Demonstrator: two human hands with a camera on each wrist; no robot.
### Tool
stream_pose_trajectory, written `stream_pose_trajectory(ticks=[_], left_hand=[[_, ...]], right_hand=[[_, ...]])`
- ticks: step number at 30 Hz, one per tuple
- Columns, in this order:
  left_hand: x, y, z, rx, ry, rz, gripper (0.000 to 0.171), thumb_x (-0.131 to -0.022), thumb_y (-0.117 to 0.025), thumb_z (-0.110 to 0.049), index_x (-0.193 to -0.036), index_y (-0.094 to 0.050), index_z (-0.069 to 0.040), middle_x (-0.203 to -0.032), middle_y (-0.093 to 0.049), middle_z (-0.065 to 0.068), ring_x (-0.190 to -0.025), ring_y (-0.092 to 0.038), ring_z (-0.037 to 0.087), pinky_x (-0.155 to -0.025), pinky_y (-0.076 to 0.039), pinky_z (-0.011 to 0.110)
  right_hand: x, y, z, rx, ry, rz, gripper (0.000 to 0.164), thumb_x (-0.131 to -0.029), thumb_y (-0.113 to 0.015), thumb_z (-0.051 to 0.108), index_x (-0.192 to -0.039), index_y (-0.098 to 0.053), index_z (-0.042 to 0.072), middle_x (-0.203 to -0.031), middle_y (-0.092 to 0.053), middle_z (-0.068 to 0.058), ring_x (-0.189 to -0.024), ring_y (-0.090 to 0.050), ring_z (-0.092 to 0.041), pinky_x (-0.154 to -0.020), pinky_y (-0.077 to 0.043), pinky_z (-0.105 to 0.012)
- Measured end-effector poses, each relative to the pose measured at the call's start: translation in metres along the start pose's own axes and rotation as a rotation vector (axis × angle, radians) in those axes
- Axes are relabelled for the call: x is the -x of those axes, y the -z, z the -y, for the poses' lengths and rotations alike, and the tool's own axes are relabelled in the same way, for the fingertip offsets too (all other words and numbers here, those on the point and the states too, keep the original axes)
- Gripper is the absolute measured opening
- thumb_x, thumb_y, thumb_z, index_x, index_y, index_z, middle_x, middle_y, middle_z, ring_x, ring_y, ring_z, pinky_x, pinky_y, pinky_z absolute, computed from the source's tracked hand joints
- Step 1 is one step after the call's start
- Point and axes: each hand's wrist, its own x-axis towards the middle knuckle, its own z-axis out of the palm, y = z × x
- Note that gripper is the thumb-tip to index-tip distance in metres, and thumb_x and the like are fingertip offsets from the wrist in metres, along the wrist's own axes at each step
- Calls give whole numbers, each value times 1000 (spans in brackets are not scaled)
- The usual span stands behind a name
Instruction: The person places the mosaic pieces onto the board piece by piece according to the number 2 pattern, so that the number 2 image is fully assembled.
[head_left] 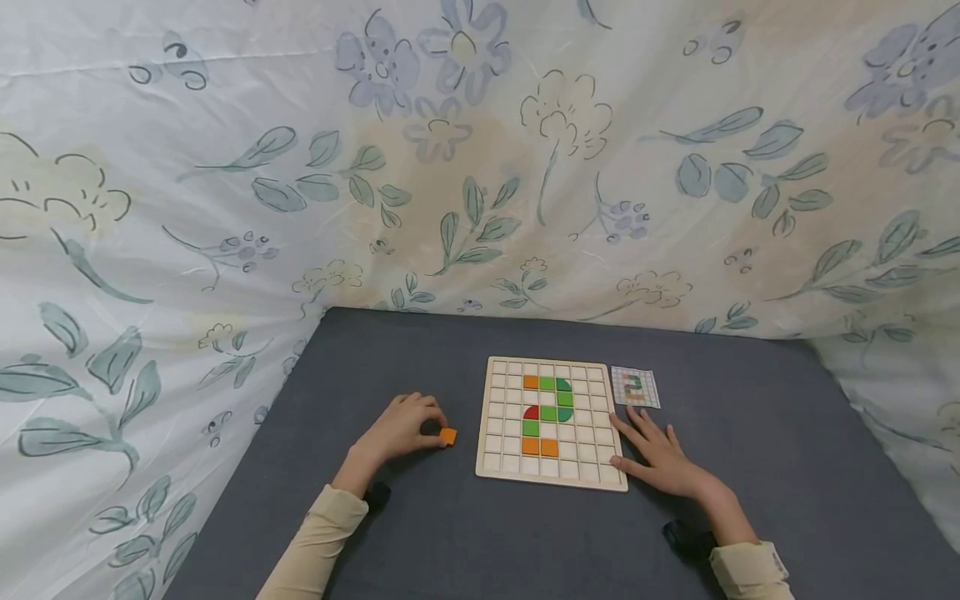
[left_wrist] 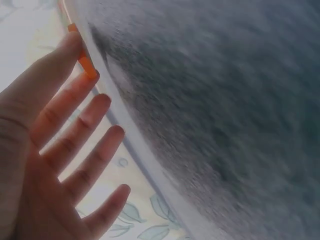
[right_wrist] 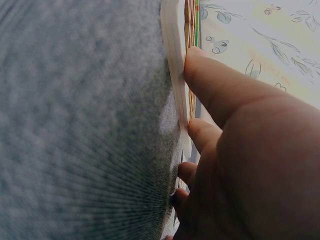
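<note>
Between thumb and index finger, my left hand (head_left: 405,429) pinches an orange square tile (head_left: 447,437), left of the wooden grid board (head_left: 495,475). In the left wrist view the orange tile (left_wrist: 87,66) shows edge-on at the fingertips, the other fingers spread apart. My right hand (head_left: 663,454) touches the board's right edge with thumb and index finger, its fingers straight and spread. On the board, orange tiles (head_left: 531,447), green squares (head_left: 547,413), rounded green pieces (head_left: 565,415) and a rounded red piece (head_left: 532,412) form a shape like a 2.
A small pattern card (head_left: 636,387) with a coloured 2 on a grid lies beyond the right hand, beside the board. Dark grey cloth (head_left: 420,542) covers the table. Flowered fabric (head_left: 480,167) hangs behind and at both sides.
</note>
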Motion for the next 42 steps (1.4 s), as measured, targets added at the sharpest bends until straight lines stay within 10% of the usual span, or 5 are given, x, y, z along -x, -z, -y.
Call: stream_pose_trajectory(ticks=[26,42], left_hand=[[-42,-11,-52,-54,-71,-41,30,-75,-70,-51,-93,-70,-27,-97,-59,-10,-95,-52,14,-101,-34,47],[-61,-19,-77,-65,-111,-66,28,-76,-69,-53,-93,-71,-30,-99,-61,-12,-101,-52,13,-103,-33,44]], right_hand=[[2,-7,-9,-53,91,-58,69,-90,-57,38,-148,-27,16,-151,-12,-26,-137,0,-47,-95,6,-74],[1,0,2,-6,8,-3,71,-89,-58,38,-146,-28,9,-151,-11,-27,-136,-4,-51,-98,4,-73]])
